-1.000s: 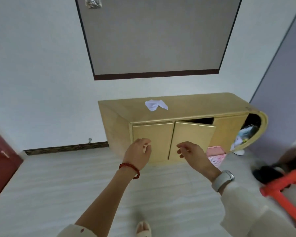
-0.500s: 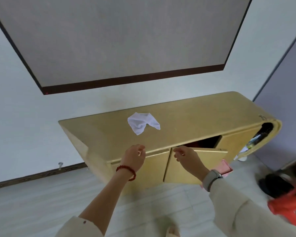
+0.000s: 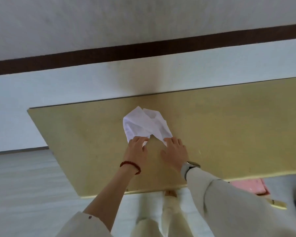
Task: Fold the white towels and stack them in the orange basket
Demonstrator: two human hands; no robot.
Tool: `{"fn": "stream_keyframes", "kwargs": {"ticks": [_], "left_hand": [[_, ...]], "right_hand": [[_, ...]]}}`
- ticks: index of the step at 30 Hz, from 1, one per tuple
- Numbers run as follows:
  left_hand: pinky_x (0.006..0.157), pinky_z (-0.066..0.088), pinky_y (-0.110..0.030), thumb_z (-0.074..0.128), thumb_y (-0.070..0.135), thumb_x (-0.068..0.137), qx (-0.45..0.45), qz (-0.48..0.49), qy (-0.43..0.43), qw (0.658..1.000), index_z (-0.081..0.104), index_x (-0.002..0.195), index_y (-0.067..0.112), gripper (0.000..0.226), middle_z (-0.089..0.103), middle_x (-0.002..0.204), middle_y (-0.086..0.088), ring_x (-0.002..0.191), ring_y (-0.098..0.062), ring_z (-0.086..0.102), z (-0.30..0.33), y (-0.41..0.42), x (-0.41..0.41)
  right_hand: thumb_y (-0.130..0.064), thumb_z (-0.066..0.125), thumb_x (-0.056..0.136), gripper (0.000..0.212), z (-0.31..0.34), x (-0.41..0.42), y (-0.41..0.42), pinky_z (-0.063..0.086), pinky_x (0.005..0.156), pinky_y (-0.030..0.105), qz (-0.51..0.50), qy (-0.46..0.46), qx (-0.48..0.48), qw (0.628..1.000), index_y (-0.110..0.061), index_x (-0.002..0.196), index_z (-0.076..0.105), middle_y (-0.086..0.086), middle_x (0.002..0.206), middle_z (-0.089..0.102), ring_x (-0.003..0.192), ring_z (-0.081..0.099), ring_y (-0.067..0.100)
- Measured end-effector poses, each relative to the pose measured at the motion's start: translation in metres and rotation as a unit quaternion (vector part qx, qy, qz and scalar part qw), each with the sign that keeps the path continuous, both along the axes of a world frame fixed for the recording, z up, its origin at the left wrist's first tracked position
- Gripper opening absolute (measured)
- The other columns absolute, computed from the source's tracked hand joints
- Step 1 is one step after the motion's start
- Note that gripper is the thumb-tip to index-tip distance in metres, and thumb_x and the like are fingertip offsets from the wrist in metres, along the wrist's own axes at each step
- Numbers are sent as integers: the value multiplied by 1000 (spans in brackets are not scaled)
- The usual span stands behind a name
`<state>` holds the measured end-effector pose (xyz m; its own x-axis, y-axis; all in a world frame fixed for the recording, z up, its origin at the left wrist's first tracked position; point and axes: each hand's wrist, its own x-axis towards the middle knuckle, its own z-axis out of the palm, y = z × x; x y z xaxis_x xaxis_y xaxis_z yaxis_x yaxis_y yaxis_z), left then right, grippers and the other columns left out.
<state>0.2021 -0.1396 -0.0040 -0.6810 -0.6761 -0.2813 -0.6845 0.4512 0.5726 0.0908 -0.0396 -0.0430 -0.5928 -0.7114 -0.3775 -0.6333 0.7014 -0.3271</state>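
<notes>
Nearest to us are our own legs in pale trousers (image 3: 169, 219), standing on a light floor (image 3: 32, 194) right up against the front edge of the yellow cabinet (image 3: 75, 142). Both arms wear cream sleeves; the left sleeve (image 3: 85, 226) is pushed well up the forearm, the right sleeve (image 3: 229, 207) reaches the wrist.

On the left wrist we've got a red bead bracelet (image 3: 131, 166), and on the right a watch with a light grey band (image 3: 189, 166). Its face is turned away from the camera, so there's no brand or writing we can read on it, or on anything else in view.

Our left hand (image 3: 137, 149) is knuckles-up on the cabinet top, fingers curled down onto the near left corner of the white towel (image 3: 143, 125). It looks like a pinch, though the fingertips themselves are hidden. Our right hand (image 3: 175, 151) lies flatter, fingers spread and pressing the near right corner of the same towel.

The towel sits crumpled around the middle of the cabinet top, its two near flaps splayed apart, with bare wood between them.

Off to the right, below the cabinet edge, a pink thing (image 3: 251, 187) pokes out, too blurry to identify.

Behind the cabinet is a white wall (image 3: 58, 89) with a dark brown band (image 3: 143, 50) running across it.
</notes>
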Motion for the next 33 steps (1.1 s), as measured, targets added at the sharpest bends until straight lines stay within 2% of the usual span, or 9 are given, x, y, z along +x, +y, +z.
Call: {"fn": "stream_keyframes", "kwargs": {"ticks": [2, 5, 10, 14, 17, 20, 24, 27, 33], "left_hand": [[92, 34, -21, 42, 5, 91, -7, -26, -19, 999, 50, 127, 17, 39, 45, 132, 3, 121, -15, 38, -8, -7, -10], [100, 31, -24, 43, 3, 89, -33, -78, -39, 996, 44, 133, 23, 48, 34, 142, 4, 129, -16, 25, -12, -22, -27], [106, 19, -34, 52, 9, 81, -57, -212, -40, 975, 43, 129, 33, 54, 13, 150, 12, 134, -17, 9, 2, -46, -63], [106, 11, -30, 59, 26, 81, -35, -255, 2, 966, 56, 100, 22, 20, 34, 139, 14, 134, -14, 17, 29, -65, -89], [101, 12, -22, 55, 52, 71, -19, -236, -13, 971, 58, 106, 21, 48, 50, 119, 9, 125, -14, 33, 52, -82, -97], [103, 21, -27, 49, 70, 58, -20, -190, -6, 982, 59, 109, 18, 74, 54, 113, 6, 116, -16, 42, 76, -99, -95], [106, 23, -30, 72, 41, 74, -54, -151, 84, 984, 62, 107, 12, 45, 52, 124, 5, 122, -13, 37, 108, -115, -100], [102, 33, -39, 77, 33, 71, -134, -133, 161, 969, 67, 85, 11, 27, 54, 124, 2, 121, -17, 39, 132, -123, -108], [82, 37, -31, 69, 17, 72, -358, -132, 291, 877, 65, 71, 13, 6, 66, 78, -1, 91, -17, 52, 157, -117, -100]], "right_hand": [[-24, 43, 92, 30, -15, -9, -4, 36, 82, 35, 22, 30, 15, 999, -15, 120, 48, 6, 120, 48, 110, 45, 28], [-17, 44, 83, 18, -24, -23, -6, 37, 61, 31, 43, 73, -124, 989, -15, 83, 62, 3, 83, 61, 75, 57, 26], [-16, 42, 85, 10, 14, -57, -6, 24, 67, 26, 131, 128, -284, 941, -20, 92, 47, -1, 76, 61, 77, 40, 16], [-9, 43, 86, 12, 61, -91, -11, 29, 69, 26, 170, 159, -316, 920, -16, 92, 51, 2, 78, 60, 76, 42, 16], [-11, 39, 88, 18, 90, -115, -15, 32, 65, 24, 110, 167, -319, 926, -9, 90, 57, 6, 78, 61, 76, 42, 16], [-16, 37, 90, 26, 112, -134, -14, 34, 62, 20, 43, 180, -326, 927, -6, 89, 60, 6, 79, 62, 78, 43, 15], [-23, 36, 91, 30, 139, -147, -18, 42, 57, 25, -5, 200, -356, 913, -6, 91, 61, 4, 82, 62, 80, 48, 15], [-15, 41, 92, 22, 165, -156, -22, 38, 57, 26, -42, 208, -384, 899, -4, 95, 60, 6, 84, 60, 79, 53, 23], [-7, 40, 93, 18, 196, -159, -3, 53, 59, 31, -75, 178, -468, 862, -1, 100, 56, 10, 94, 55, 75, 55, 22]]}}
